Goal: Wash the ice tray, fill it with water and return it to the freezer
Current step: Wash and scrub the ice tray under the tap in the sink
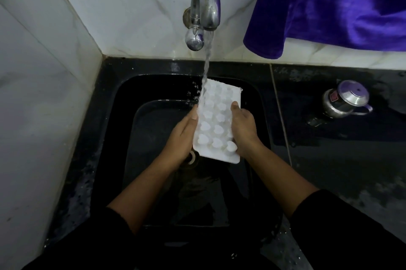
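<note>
A white ice tray (216,123) with heart-shaped cells is held tilted over the black sink (123,116), its far end higher. Water streams from the chrome tap (205,6) onto the tray's upper left edge. My left hand (182,135) grips the tray's left side, thumb along the edge. My right hand (242,129) grips the right side, thumb on top of the cells. The fingers of both hands are hidden beneath the tray.
A steel lidded pot (346,99) stands on the wet black counter (329,160) to the right. A purple cloth (329,6) hangs at the upper right. White tiled walls (55,72) close the left and back. The sink drain (192,157) shows below the tray.
</note>
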### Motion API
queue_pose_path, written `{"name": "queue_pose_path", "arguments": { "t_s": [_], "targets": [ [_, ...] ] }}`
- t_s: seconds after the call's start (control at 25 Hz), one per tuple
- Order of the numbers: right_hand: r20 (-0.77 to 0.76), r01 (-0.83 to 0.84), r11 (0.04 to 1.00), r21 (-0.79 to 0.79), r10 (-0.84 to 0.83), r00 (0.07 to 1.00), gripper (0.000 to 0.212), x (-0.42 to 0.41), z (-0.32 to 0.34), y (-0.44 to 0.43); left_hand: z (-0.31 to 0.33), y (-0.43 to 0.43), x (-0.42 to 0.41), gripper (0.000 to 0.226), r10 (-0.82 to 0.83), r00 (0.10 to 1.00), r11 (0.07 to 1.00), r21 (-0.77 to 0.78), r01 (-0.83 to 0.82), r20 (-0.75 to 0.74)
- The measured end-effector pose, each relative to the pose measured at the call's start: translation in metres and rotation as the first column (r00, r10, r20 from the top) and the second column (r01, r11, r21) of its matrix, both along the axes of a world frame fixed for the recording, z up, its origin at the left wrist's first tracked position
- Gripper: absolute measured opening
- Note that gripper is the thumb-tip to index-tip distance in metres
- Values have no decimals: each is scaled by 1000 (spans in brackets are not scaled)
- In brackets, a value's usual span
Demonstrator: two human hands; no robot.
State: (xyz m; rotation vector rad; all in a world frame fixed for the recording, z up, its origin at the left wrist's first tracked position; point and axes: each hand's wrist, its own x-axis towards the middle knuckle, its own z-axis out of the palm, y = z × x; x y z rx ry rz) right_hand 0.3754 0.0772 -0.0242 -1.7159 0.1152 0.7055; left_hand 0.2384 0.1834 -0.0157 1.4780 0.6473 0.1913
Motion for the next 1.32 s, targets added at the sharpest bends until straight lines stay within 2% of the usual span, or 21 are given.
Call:
{"name": "queue_pose_path", "arguments": {
  "t_s": [0.08, 0.16, 0.28, 0.36, 0.48, 0.64, 0.76, 0.96, 1.04, 1.16, 1.24, 1.32],
  "targets": [
    [41, -38, 999, -6, 38, 998, 41, 0, 1, -3, -3, 1, 3, 33, 85, 996, 995, 50, -83, -28],
    [69, -6, 1000, -17, 7, 998, 40, 5, 4, -4, -7, -3, -1, 29, 70, 997, 994, 88, -69, -13],
    [61, 40, 999, -3, -40, 997, 41, 13, 9, -5, -6, -12, -13, 45, 4, 1000, 1000, -9, -4, 3],
    [79, 0, 1000, -12, 1, 997, 41, 12, 10, -3, -6, -11, -15, 57, 83, 996, 996, -11, -83, 13],
    [140, -50, 999, -5, 50, 989, 37, 4, 17, 0, -13, -3, -7, 59, 202, 979, 975, 90, -205, 43],
    [197, -125, 992, -25, 128, 972, 35, -7, 19, -7, -17, -1, 3, 46, 231, 971, 936, 260, -238, 58],
    [210, -169, 985, -18, 169, 963, 31, -18, 19, -17, -18, 0, 10, 39, 278, 960, 915, 295, -274, 32],
    [216, -224, 974, 13, 216, 952, 26, -34, 15, -27, -19, 14, 26, 32, 325, 946, 910, 278, -307, -18],
    [230, -264, 965, -1, 257, 939, 26, -37, 10, -31, -20, 21, 33, 32, 328, 944, 931, 181, -316, -41],
    [228, -281, 960, -13, 276, 934, 27, -35, 5, -41, -29, 33, 36, 26, 241, 970, 970, 44, -240, -19],
    [242, -341, 940, -21, 336, 910, 29, -32, 4, -46, -28, 37, 34, 23, 243, 970, 970, 35, -242, -26],
    [256, -401, 915, -48, 399, 880, 31, -28, 5, -48, -29, 41, 32, 31, 257, 965, 966, 45, -255, -45]
  ]
}}
